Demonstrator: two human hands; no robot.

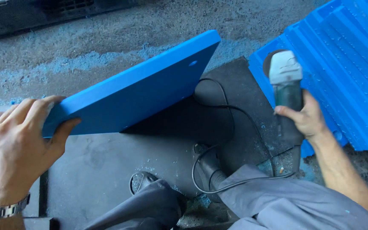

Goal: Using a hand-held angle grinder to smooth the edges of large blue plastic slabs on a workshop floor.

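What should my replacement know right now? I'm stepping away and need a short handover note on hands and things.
Left hand: grips the near corner of the flat blue plastic board, held tilted above the dark grey floor mat.
Right hand: shut around the grey-green angle grinder, disc away from the board; its black cable loops over the mat.
Done: blue dust lies around.
Left: cannot tell.

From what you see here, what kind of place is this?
Probably a workshop: the right hand holds a corded angle grinder, the left hand lifts a blue plastic board, and blue dust covers the floor.
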